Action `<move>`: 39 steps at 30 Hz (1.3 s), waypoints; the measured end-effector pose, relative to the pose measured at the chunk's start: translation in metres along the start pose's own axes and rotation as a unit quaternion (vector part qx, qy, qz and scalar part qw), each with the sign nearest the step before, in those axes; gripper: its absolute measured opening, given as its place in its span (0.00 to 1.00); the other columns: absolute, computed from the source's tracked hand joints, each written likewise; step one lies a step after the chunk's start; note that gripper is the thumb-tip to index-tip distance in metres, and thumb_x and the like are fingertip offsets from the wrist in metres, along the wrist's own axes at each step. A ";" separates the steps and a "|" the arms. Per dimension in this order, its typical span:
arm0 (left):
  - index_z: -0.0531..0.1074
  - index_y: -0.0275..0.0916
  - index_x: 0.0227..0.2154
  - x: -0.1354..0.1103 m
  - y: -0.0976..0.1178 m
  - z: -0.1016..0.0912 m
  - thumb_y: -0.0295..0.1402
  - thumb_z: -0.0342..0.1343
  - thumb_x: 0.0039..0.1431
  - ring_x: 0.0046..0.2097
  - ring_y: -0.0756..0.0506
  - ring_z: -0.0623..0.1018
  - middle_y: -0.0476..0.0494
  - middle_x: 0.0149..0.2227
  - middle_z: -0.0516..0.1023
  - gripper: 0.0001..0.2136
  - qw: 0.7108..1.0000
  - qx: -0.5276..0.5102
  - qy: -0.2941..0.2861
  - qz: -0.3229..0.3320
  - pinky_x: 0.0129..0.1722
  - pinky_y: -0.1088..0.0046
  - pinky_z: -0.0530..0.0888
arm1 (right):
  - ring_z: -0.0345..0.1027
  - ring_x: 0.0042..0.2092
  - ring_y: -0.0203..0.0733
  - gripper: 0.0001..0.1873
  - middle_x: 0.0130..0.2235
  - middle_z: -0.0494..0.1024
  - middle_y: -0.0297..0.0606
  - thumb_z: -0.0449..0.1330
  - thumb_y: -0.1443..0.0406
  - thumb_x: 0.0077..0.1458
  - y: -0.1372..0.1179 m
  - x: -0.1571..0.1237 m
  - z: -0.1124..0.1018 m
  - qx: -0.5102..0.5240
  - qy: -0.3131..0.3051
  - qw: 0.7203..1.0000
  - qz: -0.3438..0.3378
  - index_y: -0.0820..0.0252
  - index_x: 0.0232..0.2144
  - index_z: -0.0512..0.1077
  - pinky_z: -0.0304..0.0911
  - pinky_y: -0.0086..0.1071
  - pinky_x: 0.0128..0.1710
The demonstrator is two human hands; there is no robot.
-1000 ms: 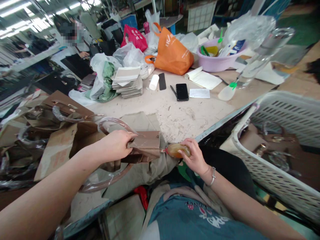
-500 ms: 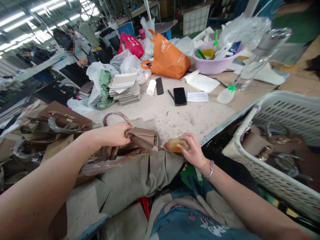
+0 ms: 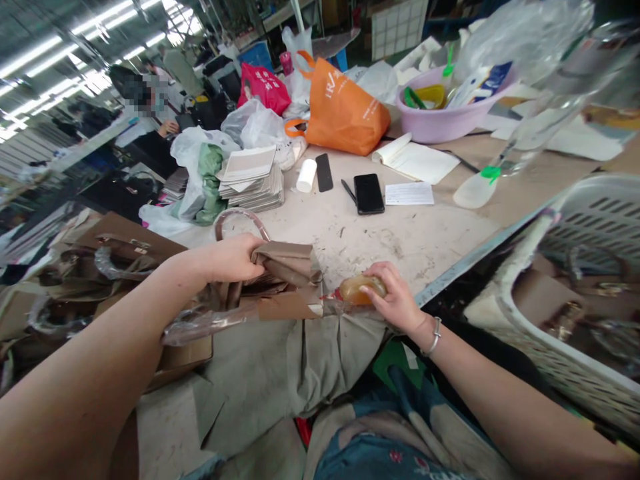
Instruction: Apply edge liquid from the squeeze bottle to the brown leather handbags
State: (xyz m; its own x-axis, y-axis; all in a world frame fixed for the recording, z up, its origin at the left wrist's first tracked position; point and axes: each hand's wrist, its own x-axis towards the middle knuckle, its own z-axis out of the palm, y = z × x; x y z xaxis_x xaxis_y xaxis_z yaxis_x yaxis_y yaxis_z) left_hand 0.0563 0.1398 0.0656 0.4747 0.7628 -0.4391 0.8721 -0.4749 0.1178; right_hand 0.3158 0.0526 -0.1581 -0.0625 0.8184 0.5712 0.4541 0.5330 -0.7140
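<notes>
My left hand (image 3: 243, 259) is closed on the folded top edge of a brown handbag (image 3: 285, 308), which lies on its side on a grey-green cloth (image 3: 260, 367). A clear-wrapped handle (image 3: 243, 215) arches up behind that hand. My right hand (image 3: 395, 293) is wrapped round a squeeze bottle (image 3: 361, 290) of amber liquid. The bottle lies nearly level, its red tip pointing left at the bag's right edge; whether the tip touches is too blurred to tell.
More brown handbags (image 3: 125, 243) are heaped at left. A white plastic basket (image 3: 505, 287) holding bags stands at right. Across the table are a phone (image 3: 369, 194), stacked cards (image 3: 255, 180), an orange bag (image 3: 345, 110), a purple basin (image 3: 440, 123) and a clear bottle (image 3: 540, 133). A person sits far left.
The view has shifted slightly, so things at right sit further right. More of the handbag's brown side panel shows below my left hand. Both hands keep their holds.
</notes>
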 end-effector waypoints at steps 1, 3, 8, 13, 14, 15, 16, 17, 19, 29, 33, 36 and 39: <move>0.73 0.34 0.27 0.002 -0.001 0.000 0.26 0.48 0.44 0.28 0.48 0.72 0.47 0.23 0.75 0.09 1.000 -0.008 0.005 0.003 0.28 0.77 0.67 | 0.63 0.46 0.46 0.11 0.42 0.66 0.42 0.57 0.62 0.58 0.002 0.000 0.001 -0.005 0.009 1.000 0.005 0.55 0.43 0.65 0.64 0.42 0.45; 0.74 0.34 0.28 0.006 -0.006 0.002 0.28 0.49 0.43 0.29 0.48 0.73 0.48 0.25 0.76 0.10 1.000 -0.025 0.010 0.016 0.29 0.77 0.68 | 0.62 0.46 0.47 0.10 0.42 0.66 0.43 0.56 0.62 0.58 0.005 0.001 0.003 -0.014 0.022 1.000 0.012 0.55 0.43 0.65 0.63 0.42 0.45; 0.73 0.34 0.29 0.017 -0.019 0.007 0.31 0.48 0.43 0.29 0.47 0.73 0.48 0.26 0.76 0.12 0.998 -0.050 0.017 0.039 0.29 0.76 0.68 | 0.62 0.45 0.46 0.10 0.41 0.67 0.42 0.56 0.62 0.59 0.008 0.001 0.004 -0.002 0.024 0.999 0.029 0.56 0.43 0.65 0.62 0.41 0.45; 0.73 0.34 0.29 0.025 -0.021 0.006 0.31 0.49 0.43 0.29 0.48 0.73 0.48 0.26 0.77 0.11 0.997 -0.031 0.042 0.060 0.30 0.76 0.68 | 0.64 0.44 0.44 0.10 0.40 0.69 0.39 0.57 0.61 0.58 0.011 0.002 0.004 0.034 -0.012 0.999 0.038 0.55 0.42 0.65 0.62 0.39 0.43; 0.73 0.33 0.30 0.025 -0.021 0.005 0.31 0.49 0.44 0.29 0.48 0.73 0.48 0.27 0.77 0.11 0.997 -0.031 0.044 0.059 0.30 0.76 0.67 | 0.64 0.44 0.44 0.10 0.40 0.69 0.39 0.57 0.61 0.58 0.012 0.002 0.005 0.031 -0.005 0.999 0.043 0.55 0.42 0.65 0.62 0.39 0.44; 0.73 0.33 0.31 0.026 -0.020 0.005 0.30 0.49 0.45 0.30 0.48 0.73 0.48 0.28 0.77 0.12 0.997 -0.031 0.047 0.056 0.31 0.77 0.67 | 0.64 0.44 0.44 0.10 0.40 0.69 0.40 0.57 0.61 0.58 0.013 0.003 0.007 0.025 0.008 0.998 0.050 0.55 0.42 0.64 0.63 0.39 0.44; 0.73 0.32 0.32 0.025 -0.019 0.004 0.30 0.49 0.46 0.31 0.48 0.73 0.48 0.29 0.77 0.12 0.997 -0.031 0.048 0.051 0.32 0.77 0.67 | 0.63 0.44 0.45 0.10 0.41 0.68 0.40 0.56 0.61 0.59 0.013 0.004 0.009 0.017 0.023 0.998 0.057 0.55 0.43 0.64 0.63 0.40 0.45; 0.73 0.32 0.33 0.025 -0.019 0.004 0.29 0.49 0.46 0.32 0.48 0.72 0.48 0.29 0.77 0.12 0.997 -0.030 0.052 0.045 0.33 0.77 0.67 | 0.63 0.45 0.45 0.10 0.41 0.68 0.41 0.56 0.61 0.59 0.014 0.004 0.010 0.008 0.038 0.997 0.063 0.55 0.43 0.64 0.63 0.41 0.45; 0.72 0.31 0.33 0.022 -0.018 0.004 0.28 0.48 0.48 0.34 0.48 0.72 0.48 0.30 0.77 0.11 0.997 -0.022 0.062 0.034 0.34 0.77 0.67 | 0.63 0.46 0.46 0.10 0.42 0.67 0.42 0.55 0.61 0.59 0.015 0.006 0.011 -0.006 0.054 0.996 0.068 0.55 0.43 0.64 0.63 0.42 0.46; 0.70 0.34 0.40 0.009 -0.027 0.030 0.28 0.48 0.50 0.38 0.45 0.74 0.45 0.38 0.76 0.14 0.984 0.023 0.177 0.017 0.40 0.74 0.69 | 0.63 0.45 0.46 0.10 0.41 0.68 0.42 0.55 0.60 0.59 0.014 0.002 0.016 0.013 0.017 0.998 0.052 0.55 0.43 0.63 0.64 0.42 0.45; 0.70 0.36 0.41 0.011 -0.030 0.040 0.30 0.49 0.47 0.38 0.43 0.76 0.44 0.38 0.77 0.16 0.972 0.044 0.231 0.007 0.39 0.71 0.70 | 0.62 0.46 0.47 0.10 0.42 0.67 0.43 0.55 0.61 0.59 0.015 0.005 0.018 -0.010 0.057 0.996 0.062 0.56 0.43 0.64 0.63 0.43 0.46; 0.70 0.37 0.38 0.011 -0.032 0.045 0.30 0.49 0.47 0.38 0.42 0.76 0.43 0.36 0.76 0.14 0.968 0.049 0.246 0.001 0.38 0.69 0.70 | 0.63 0.45 0.46 0.10 0.41 0.68 0.42 0.55 0.61 0.59 0.014 0.006 0.015 -0.006 0.051 0.997 0.059 0.56 0.43 0.64 0.64 0.42 0.45; 0.69 0.38 0.37 0.007 -0.032 0.047 0.30 0.49 0.46 0.38 0.41 0.76 0.43 0.36 0.76 0.13 0.965 0.039 0.258 0.001 0.38 0.70 0.71 | 0.64 0.44 0.45 0.11 0.41 0.69 0.41 0.55 0.60 0.59 0.013 0.005 0.014 0.006 0.031 0.998 0.060 0.55 0.43 0.64 0.64 0.41 0.45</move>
State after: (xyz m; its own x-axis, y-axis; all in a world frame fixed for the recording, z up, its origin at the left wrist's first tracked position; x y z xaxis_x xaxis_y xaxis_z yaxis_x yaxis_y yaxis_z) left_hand 0.0262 0.1396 0.0172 0.4902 0.8691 0.0658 0.8689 -0.4933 0.0420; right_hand 0.3092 0.0668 -0.1706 0.0471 0.8622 0.5044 0.4447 0.4341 -0.7835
